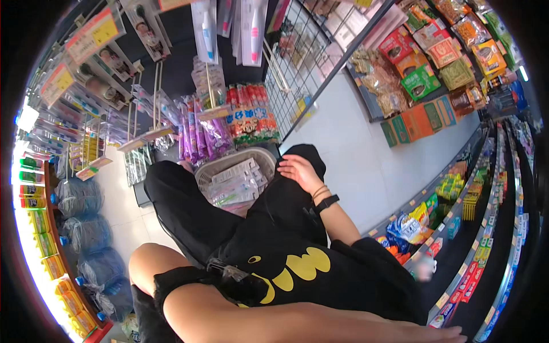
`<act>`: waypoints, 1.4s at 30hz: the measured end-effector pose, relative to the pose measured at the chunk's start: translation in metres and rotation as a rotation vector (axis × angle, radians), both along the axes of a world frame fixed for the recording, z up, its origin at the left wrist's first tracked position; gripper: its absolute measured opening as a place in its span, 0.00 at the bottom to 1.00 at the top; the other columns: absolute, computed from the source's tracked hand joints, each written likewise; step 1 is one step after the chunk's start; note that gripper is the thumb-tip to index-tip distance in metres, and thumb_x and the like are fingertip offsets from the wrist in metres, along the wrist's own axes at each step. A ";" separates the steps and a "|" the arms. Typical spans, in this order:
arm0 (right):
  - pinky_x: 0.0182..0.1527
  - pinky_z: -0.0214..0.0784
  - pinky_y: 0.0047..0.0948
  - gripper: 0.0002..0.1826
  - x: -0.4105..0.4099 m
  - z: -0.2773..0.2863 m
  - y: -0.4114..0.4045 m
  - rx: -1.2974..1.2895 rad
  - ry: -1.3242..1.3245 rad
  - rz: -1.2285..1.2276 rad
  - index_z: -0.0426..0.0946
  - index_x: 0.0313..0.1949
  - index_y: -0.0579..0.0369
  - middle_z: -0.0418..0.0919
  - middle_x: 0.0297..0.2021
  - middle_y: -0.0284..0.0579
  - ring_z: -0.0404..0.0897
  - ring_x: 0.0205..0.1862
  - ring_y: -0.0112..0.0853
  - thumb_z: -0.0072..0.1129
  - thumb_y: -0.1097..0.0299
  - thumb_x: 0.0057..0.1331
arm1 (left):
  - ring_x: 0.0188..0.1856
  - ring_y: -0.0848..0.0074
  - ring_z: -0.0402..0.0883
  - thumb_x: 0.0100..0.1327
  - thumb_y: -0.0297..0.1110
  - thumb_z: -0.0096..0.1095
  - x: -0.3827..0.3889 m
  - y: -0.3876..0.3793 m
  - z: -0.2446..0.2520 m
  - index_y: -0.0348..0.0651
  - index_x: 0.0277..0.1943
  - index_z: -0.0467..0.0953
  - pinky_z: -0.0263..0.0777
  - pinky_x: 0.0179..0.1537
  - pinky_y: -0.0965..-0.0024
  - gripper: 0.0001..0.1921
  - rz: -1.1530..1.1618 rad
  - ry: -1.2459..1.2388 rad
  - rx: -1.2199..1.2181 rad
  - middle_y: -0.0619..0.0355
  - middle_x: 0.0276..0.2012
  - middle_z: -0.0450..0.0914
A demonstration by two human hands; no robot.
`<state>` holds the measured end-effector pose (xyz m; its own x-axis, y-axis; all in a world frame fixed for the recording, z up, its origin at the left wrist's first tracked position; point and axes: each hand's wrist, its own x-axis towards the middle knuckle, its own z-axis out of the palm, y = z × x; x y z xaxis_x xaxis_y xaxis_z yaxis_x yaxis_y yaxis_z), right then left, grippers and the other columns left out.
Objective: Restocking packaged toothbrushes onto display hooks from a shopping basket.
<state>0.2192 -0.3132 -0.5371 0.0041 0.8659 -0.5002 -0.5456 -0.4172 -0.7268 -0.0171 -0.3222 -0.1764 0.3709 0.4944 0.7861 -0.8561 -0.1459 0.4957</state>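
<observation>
My right hand (302, 172) rests on my black-trousered right knee, fingers slightly spread and nothing visible in them. On that wrist are a dark band and thin hair ties. Close by, a grey plastic basket (269, 160) stands between my knees, holding white boxes (233, 171) and clear-wrapped packs that look like toothbrushes (231, 195). A bare arm (279, 319), apparently my left, crosses the bottom of the view. Only the edge of my left hand (448, 334) shows at the lower right; its grip is hidden.
Hooks carry packaged toothbrushes (208, 32) above purple packs (197, 133) and red-topped packs (248, 115). A black wire grid (296, 64) stands beside them. Large water bottles (90, 231) line the left floor. Snack packs (422, 81) and curved shelves (465, 206) occupy the right.
</observation>
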 end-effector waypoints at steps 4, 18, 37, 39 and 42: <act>0.47 0.74 0.33 0.13 -0.005 -0.007 0.013 -0.114 -0.090 0.081 0.72 0.49 0.59 0.78 0.38 0.45 0.80 0.43 0.35 0.48 0.68 0.67 | 0.37 0.43 0.81 0.74 0.47 0.20 0.002 -0.008 -0.018 0.31 0.39 0.70 0.80 0.35 0.53 0.29 0.207 -0.083 0.040 0.26 0.39 0.76; 0.46 0.72 0.34 0.14 -0.118 -0.082 0.140 -0.332 0.038 0.199 0.73 0.47 0.56 0.78 0.40 0.48 0.78 0.45 0.38 0.52 0.64 0.65 | 0.59 0.59 0.70 0.70 0.37 0.40 -0.200 -0.031 -0.181 0.35 0.49 0.70 0.64 0.60 0.55 0.16 0.541 0.423 -1.281 0.43 0.55 0.71; 0.48 0.70 0.42 0.22 -0.110 -0.300 0.076 -0.418 -1.263 0.673 0.80 0.36 0.64 0.78 0.38 0.64 0.78 0.44 0.53 0.58 0.54 0.56 | 0.28 0.75 0.73 0.72 0.37 0.37 -0.160 -0.044 -0.274 0.38 0.44 0.68 0.75 0.37 0.67 0.12 0.355 0.611 -1.595 0.58 0.25 0.72; 0.49 0.71 0.42 0.16 -0.122 -0.290 0.078 -0.366 -1.337 0.832 0.81 0.38 0.60 0.80 0.40 0.59 0.78 0.47 0.49 0.51 0.61 0.59 | 0.29 0.75 0.73 0.72 0.37 0.37 -0.161 -0.046 -0.272 0.38 0.45 0.68 0.76 0.39 0.66 0.13 0.375 0.627 -1.597 0.58 0.26 0.73; 0.48 0.71 0.43 0.15 -0.123 -0.282 0.079 -0.376 -1.286 0.681 0.81 0.37 0.61 0.80 0.39 0.59 0.79 0.45 0.50 0.52 0.63 0.59 | 0.30 0.74 0.74 0.72 0.37 0.37 -0.160 -0.044 -0.273 0.37 0.46 0.68 0.77 0.39 0.65 0.13 0.366 0.619 -1.590 0.57 0.26 0.73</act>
